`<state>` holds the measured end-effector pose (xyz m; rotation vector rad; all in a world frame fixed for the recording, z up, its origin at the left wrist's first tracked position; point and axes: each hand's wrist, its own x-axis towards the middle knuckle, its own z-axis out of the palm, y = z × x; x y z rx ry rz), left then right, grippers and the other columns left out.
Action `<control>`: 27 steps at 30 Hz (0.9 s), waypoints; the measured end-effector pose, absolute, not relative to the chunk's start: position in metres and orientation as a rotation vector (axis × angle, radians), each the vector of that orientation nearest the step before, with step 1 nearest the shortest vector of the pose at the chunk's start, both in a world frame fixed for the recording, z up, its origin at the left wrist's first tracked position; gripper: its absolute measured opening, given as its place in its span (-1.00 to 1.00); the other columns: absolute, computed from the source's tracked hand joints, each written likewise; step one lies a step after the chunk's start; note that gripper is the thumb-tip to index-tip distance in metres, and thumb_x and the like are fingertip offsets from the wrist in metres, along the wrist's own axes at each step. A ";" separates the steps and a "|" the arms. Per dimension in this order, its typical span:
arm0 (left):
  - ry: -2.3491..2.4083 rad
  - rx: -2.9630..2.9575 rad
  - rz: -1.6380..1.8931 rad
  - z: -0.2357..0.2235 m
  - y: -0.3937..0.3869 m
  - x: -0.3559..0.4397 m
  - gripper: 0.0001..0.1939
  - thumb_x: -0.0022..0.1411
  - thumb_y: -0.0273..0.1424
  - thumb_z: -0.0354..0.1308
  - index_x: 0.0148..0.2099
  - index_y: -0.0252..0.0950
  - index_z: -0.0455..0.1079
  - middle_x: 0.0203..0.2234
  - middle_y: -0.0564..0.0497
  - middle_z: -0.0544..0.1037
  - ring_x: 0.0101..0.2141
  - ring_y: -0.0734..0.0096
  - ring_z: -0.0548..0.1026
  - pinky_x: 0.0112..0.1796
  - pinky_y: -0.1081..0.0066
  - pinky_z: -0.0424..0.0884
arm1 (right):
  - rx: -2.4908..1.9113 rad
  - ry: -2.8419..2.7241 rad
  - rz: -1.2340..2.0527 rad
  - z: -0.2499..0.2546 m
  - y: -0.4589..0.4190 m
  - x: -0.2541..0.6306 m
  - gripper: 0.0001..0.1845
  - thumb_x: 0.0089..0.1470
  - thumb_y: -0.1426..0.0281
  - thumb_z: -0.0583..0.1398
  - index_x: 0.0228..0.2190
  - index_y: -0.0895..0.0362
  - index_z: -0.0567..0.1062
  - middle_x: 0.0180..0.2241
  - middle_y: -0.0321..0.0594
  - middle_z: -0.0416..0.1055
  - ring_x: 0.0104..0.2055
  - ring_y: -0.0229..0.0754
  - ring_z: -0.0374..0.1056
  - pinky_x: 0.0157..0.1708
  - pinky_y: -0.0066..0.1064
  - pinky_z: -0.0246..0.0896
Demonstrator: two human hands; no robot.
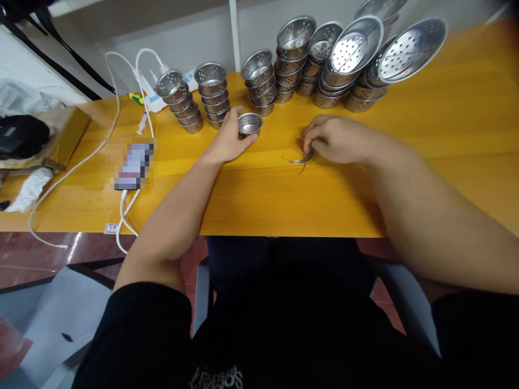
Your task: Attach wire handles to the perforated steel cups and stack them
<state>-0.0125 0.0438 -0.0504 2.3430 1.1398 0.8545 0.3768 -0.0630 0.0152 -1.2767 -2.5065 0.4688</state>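
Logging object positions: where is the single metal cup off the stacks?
In the head view, the single metal cup is just left of upper centre, in the left hand, in front of the third cup stack from the left.

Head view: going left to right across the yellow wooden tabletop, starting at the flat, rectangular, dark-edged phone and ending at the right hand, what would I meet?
Flat, rectangular, dark-edged phone → leftmost stack of perforated silver metal cups → bare left hand → single round silver metal cup → thin, curved silver wires → bare right hand.
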 end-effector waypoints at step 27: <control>0.973 2.315 0.852 -0.050 0.029 -0.003 0.17 0.51 0.22 0.57 0.78 -0.21 0.11 0.69 -0.53 0.49 0.69 -0.32 0.57 0.73 -0.34 0.48 | -1.273 -2.053 0.403 0.052 0.000 0.278 -0.13 0.81 -0.09 0.36 0.80 0.01 0.35 0.71 0.02 0.26 0.64 0.15 0.21 0.88 -0.03 0.04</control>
